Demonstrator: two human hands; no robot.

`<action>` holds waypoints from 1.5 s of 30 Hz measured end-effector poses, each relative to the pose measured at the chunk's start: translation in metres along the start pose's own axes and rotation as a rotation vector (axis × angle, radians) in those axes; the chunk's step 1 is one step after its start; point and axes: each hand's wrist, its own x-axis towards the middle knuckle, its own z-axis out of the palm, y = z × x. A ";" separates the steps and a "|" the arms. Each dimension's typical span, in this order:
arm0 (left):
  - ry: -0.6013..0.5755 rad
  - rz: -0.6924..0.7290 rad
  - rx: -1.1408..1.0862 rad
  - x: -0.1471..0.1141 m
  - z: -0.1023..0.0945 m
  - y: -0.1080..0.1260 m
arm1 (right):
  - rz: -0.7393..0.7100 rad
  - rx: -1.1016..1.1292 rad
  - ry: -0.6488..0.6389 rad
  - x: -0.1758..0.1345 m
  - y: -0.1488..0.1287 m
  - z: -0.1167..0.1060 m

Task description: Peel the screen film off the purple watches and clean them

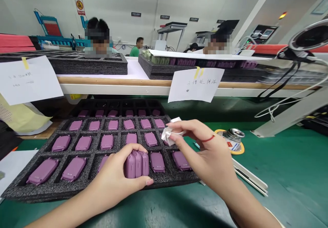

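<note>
3 purple cases (136,164) are held side by side in the L hand (115,175), fingers wrapped round them, at the front of the black foam tray (48,194). 1 white tissue (167,137) is pinched btwn thumb & fingers of the R hand (208,154), nr the tray's R edge. 5 more cases are seen in the front row, 1 slot being hidden; approx. 6 are seated per row behind. 2 notes (196,86) are taped to the shelf edge (128,89); 1 metal pot (236,134) is set on the green table (289,159).
</note>
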 end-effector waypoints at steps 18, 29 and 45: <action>0.022 0.028 -0.013 0.004 0.003 -0.002 | -0.125 0.110 -0.362 -0.021 -0.020 0.021; 0.027 0.050 0.043 0.000 0.002 -0.002 | -0.029 0.081 -0.226 -0.007 0.000 0.034; -0.034 -0.013 -0.058 0.001 0.000 0.002 | 0.123 0.098 -0.216 0.000 0.007 0.007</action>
